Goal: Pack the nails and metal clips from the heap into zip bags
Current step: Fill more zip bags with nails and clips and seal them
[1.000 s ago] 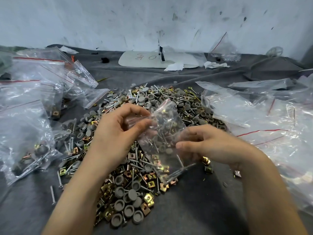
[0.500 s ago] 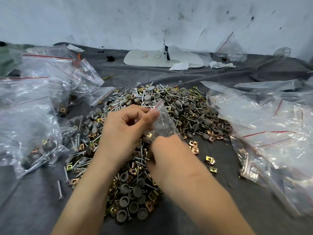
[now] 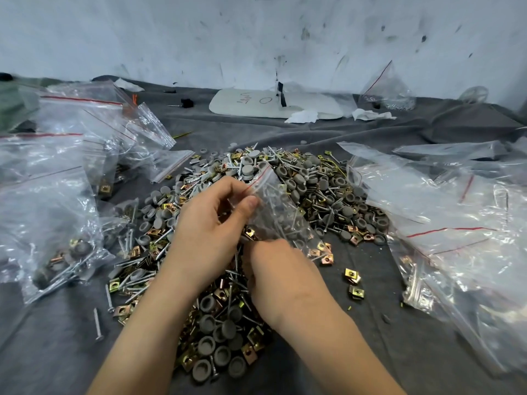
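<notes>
Left hand [image 3: 211, 223] hovers just above the middle of the heap of silver nails, grey round caps and brass-coloured square metal clips [image 3: 322, 192]. Its thumb and curled forefinger pinch the top edge of a small clear plastic zip bag with a red seal line [image 3: 278, 209]. The bag slants from that pinch down toward the near right part of the heap, and a few nails show through its film. Right hand [image 3: 281, 280] lies just below the bag's lower end, back turned up, with its fingers bent down into the heap. They are hidden, so I cannot tell whether they hold anything or how far they are closed.

The heap sits on a dark grey cloth [image 3: 385, 352]. Left of the heap lie several clear filled zip bags holding nails, caps and clips [image 3: 60, 258]. Right of the heap is a loose pile of mostly empty clear zip bags [image 3: 456, 223]. Just off the heap's right edge, two loose brass-coloured clips [image 3: 352, 275] lie on the cloth, and off its near left edge lies a single silver nail [image 3: 98, 323]. Beyond the heap, by the scuffed white wall [image 3: 142, 38], rests a flat white board with red markings [image 3: 251, 105].
</notes>
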The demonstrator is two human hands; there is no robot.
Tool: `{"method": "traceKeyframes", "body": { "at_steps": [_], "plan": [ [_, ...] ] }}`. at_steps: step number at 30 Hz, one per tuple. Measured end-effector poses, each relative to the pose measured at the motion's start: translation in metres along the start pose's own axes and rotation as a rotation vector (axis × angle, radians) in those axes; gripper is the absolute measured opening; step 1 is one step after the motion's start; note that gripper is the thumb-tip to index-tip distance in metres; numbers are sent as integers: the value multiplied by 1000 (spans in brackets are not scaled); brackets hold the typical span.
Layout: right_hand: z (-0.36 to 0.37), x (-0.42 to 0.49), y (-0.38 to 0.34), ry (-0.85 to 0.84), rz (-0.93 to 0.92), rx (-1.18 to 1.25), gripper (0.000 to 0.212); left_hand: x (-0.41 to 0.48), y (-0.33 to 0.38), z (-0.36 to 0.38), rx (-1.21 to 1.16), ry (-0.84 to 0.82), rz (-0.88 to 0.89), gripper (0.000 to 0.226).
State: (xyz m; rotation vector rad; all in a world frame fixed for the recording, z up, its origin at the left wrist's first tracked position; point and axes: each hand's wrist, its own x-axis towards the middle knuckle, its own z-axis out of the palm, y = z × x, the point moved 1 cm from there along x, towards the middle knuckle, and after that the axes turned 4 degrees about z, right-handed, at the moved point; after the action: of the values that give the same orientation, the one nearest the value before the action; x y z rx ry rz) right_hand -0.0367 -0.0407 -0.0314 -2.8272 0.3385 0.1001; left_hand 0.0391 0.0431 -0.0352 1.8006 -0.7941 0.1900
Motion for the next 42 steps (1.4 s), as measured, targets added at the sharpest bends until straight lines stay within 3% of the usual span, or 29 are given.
{"method": "traceKeyframes", "body": {
  "at_steps": [4,8,11,13,15,17,20,27,31,33,38,42],
  "plan": [
    [1,4,4,-9,-33,66,31,1,0,0,-6,8,11,15],
    [-13,-1,19,-144,-161,178,30,0,2,1,-2,-15,13,11],
    [-48,-17,44,-195,-306,533,26,-1,9,0,-9,-35,47,15],
    [-71,-28,56,-12,-397,887,24,-2,19,0,31,-67,115,10],
    [-85,-34,61,323,-491,1081,18,-4,33,1,47,-132,205,10],
    [-88,-35,60,606,-517,1115,17,-8,47,3,34,-200,316,11],
    [-84,-32,54,757,-468,980,19,-14,60,12,16,-245,437,12],
    [-81,-30,57,651,-372,775,18,-12,58,17,-65,-201,447,8],
    [-86,-29,72,758,-276,955,13,-13,54,17,-90,-158,407,11],
    [-80,-23,85,736,-142,974,11,-12,51,15,-104,-129,380,14],
    [-35,11,110,215,265,588,20,-9,44,13,-117,-61,365,14],
    [-13,24,114,93,321,352,23,-9,40,12,-130,-23,326,13]
  ]
}}
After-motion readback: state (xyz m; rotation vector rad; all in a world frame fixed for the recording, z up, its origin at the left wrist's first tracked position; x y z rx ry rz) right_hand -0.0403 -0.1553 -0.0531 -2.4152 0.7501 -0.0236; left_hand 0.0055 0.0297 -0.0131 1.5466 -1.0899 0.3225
